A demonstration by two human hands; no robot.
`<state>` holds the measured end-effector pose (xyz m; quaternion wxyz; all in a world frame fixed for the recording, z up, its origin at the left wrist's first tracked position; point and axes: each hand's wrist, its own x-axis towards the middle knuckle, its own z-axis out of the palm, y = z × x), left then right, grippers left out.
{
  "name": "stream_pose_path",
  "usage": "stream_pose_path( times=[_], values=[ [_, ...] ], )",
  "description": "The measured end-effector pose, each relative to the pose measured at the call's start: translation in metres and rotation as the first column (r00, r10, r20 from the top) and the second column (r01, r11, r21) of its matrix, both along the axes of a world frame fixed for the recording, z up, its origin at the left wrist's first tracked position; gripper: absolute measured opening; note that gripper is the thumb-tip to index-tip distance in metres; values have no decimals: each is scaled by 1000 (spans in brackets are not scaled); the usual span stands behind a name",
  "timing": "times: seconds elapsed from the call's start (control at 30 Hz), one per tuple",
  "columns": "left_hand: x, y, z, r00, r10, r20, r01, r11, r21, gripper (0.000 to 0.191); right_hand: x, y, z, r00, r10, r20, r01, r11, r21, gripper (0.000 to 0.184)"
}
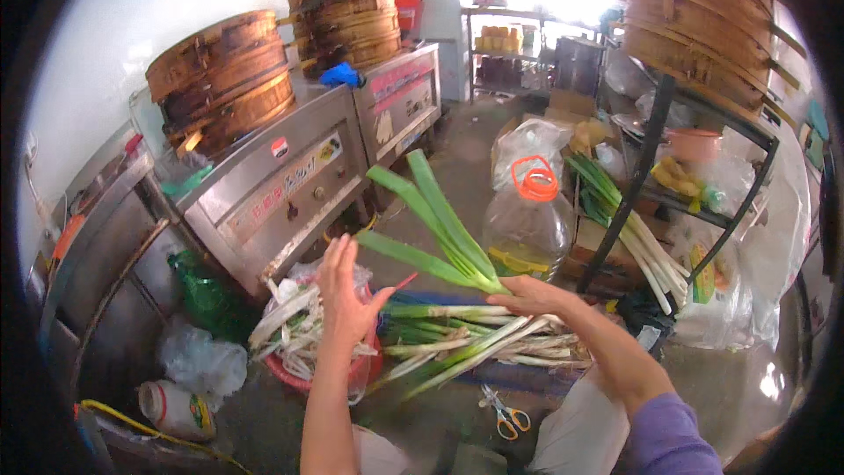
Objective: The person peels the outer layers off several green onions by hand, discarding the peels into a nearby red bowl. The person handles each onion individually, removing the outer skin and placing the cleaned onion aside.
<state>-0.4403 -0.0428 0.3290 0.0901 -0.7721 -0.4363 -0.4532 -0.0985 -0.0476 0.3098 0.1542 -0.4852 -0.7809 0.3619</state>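
My right hand (534, 297) grips a large green onion, likely a leek (455, 247), near the base of its leaves. Its broad green leaves fan up and to the left. My left hand (349, 297) is raised with thumb and fingers apart and no object in the palm. One leaf tip comes close to its fingers. A thin red strip (405, 280) shows at the thumb tip; what it is, I cannot tell. Below my hands lies a pile of green onions (488, 336). Under my left hand, a red basin (297, 373) is heaped with pale onion peelings (290, 330).
Orange-handled scissors (506, 414) lie on the floor near my knees. Beyond the pile stands a clear plastic jug (527, 231). More leeks (643, 244) lean by a black metal rack (649, 145) at right. Steel steamer stoves (283, 191) carry bamboo steamers (224, 79) at left.
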Motion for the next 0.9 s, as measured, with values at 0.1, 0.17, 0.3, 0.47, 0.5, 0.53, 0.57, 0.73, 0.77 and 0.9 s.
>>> stream_pose_path(
  times=[0.1, 0.17, 0.3, 0.47, 0.5, 0.53, 0.57, 0.73, 0.77, 0.9],
  values=[
    [20, -7, -5, 983, -105, -150, 99, 994, -49, 103, 19, -17, -2, 954, 131, 271, -140, 990, 13, 48],
    [31, -6, -19, 917, -191, -349, 117, 968, -224, 102, 29, -27, -8, 846, 179, 502, -217, 976, 17, 47],
    [28, 6, -48, 804, -373, -463, 25, 799, -601, 58, 55, -40, -15, 819, 160, 550, -231, 971, 62, 38],
    [19, 10, -57, 907, -415, -71, 161, 498, -852, 34, 95, -43, -16, 896, 111, 430, -95, 994, -59, 31],
    [20, 10, -56, 914, -406, 14, 200, 420, -885, 35, 99, -42, -18, 917, 118, 381, -100, 993, -66, 31],
    [24, 8, -55, 907, -411, 90, 278, 424, -862, 36, 102, -40, -20, 931, 125, 344, -104, 991, -81, 31],
    [27, 8, -55, 914, -386, 122, 289, 411, -864, 37, 105, -39, -20, 943, 138, 302, -109, 988, -110, 31],
    [39, 17, -65, 632, -13, 774, 726, 357, -587, 37, 95, -36, -18, 956, 117, 268, -90, 990, -110, 34],
    [41, 19, -70, 387, 20, 922, 855, 368, -367, 36, 90, -35, -18, 964, 107, 244, -82, 990, -113, 35],
    [22, 34, -78, 139, 314, 939, 897, 363, -254, 38, 79, -28, -23, 981, 171, 91, -167, 985, -48, 37]
  ],
)
